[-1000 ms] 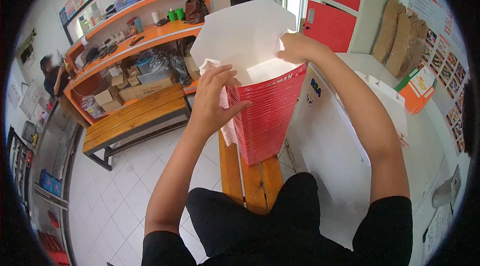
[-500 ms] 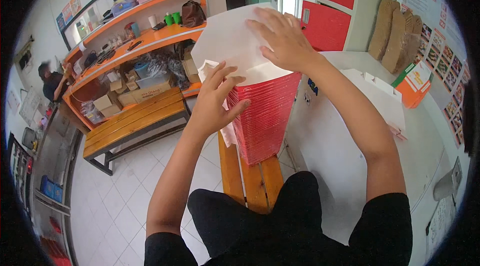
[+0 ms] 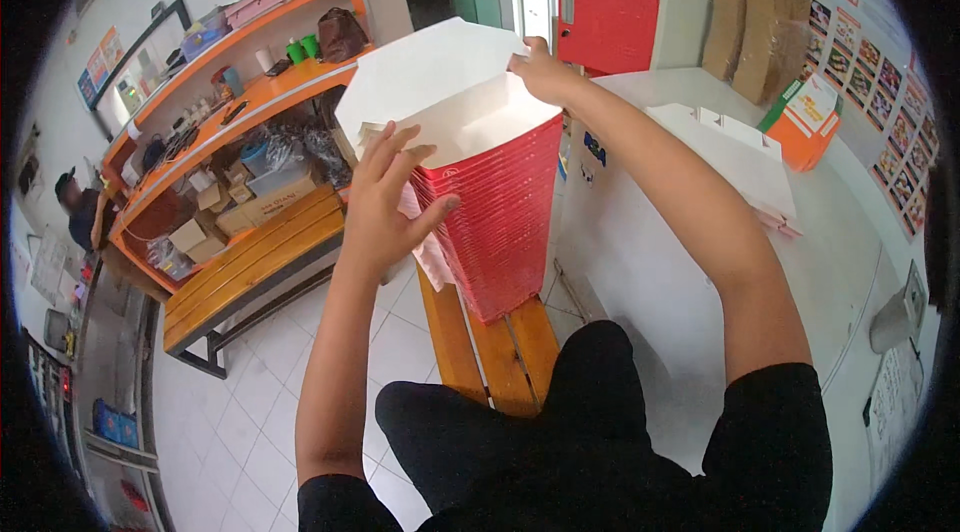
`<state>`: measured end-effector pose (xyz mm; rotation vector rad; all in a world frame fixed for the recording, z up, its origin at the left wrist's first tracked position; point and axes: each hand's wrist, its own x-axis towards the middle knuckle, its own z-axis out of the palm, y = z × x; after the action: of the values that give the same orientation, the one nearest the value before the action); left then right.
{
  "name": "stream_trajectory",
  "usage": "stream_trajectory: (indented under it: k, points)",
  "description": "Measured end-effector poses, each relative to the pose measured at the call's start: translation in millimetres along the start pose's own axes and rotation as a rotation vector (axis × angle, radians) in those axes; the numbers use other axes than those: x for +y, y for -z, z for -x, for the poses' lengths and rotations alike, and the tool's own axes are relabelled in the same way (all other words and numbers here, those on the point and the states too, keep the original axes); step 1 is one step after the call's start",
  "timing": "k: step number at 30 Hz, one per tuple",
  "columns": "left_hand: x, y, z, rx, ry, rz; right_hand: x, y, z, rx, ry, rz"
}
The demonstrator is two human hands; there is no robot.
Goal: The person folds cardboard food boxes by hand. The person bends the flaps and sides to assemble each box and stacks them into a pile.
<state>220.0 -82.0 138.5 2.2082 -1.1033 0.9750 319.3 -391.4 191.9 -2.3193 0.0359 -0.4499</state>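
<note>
A tall stack of nested red paper boxes stands on a wooden bench in front of me. The top box is white inside, and its big white lid flap stands up at the back. My left hand presses flat against the stack's left side near the rim, fingers spread. At the stack's far right corner, my right hand pinches the edge of the top box's flap.
A white counter on my right carries flat white box blanks and an orange carton. Orange shelves with clutter and a second wooden bench stand to the left. A person sits at far left.
My right hand, which lay flat on top of the folded-down white flap half a second ago, has moved back to the far corner, and the flap stands open again.
</note>
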Motion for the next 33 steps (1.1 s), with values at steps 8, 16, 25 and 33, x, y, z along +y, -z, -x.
stream_trajectory:
  k: [8,16,25,33]
  points:
    - [1.1,12.8,-7.4,-0.013,0.093,0.065,-16.4,12.1,9.7,-0.190,-0.181,-0.320]
    - [6.7,11.3,-13.2,-0.047,0.087,0.086,12.6,-9.1,-6.1,0.025,-0.028,-0.107]
    - [1.2,-1.0,-11.0,-0.038,0.075,0.038,6.0,25.8,33.3,0.370,0.194,0.003]
    - [-1.6,-1.1,1.0,0.013,0.049,-0.001,89.3,241.4,131.6,-0.493,-0.011,0.741]
